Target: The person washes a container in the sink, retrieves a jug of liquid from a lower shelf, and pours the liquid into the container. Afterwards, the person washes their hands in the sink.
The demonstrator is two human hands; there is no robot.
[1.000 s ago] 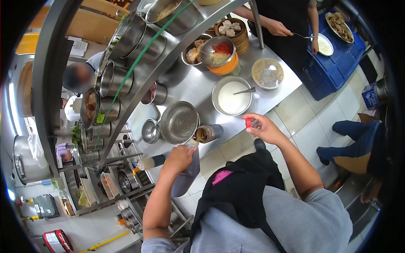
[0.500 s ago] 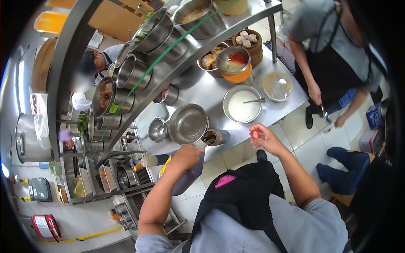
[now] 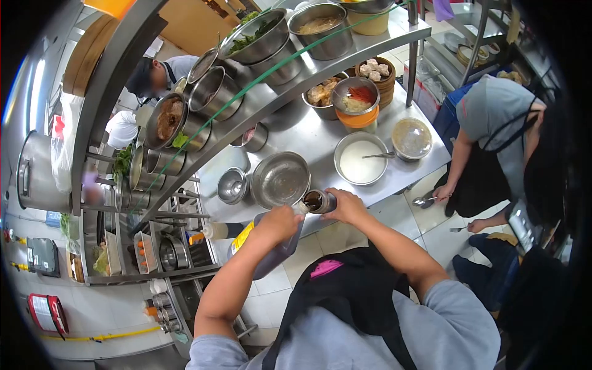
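Note:
My left hand [image 3: 279, 224] is closed around the top of a large plastic jug [image 3: 271, 262] of dark liquid with a yellow label. The jug's mouth is tilted against the rim of a small jar [image 3: 316, 200] with dark contents at the table's front edge. Around the jar's right side, my right hand [image 3: 347, 207] is wrapped; whether the red cap is still in it is hidden. Just behind the jar lies a wide metal bowl [image 3: 281, 180] with a wet, mottled inside. Smaller metal bowls [image 3: 232, 185] sit to its left.
On the steel table stand a bowl of white liquid [image 3: 359, 164], a covered container [image 3: 412, 139] and a steamer of dumplings [image 3: 375, 74]. A shelf [image 3: 308, 80] with several pots crosses above. To the right, a co-worker [image 3: 493, 123] bends down, holding a ladle [image 3: 423, 201].
My right hand has moved left and down from above the table edge, where it held a red cap, onto the jar. The jug's mouth stays at the jar. The co-worker has bent lower.

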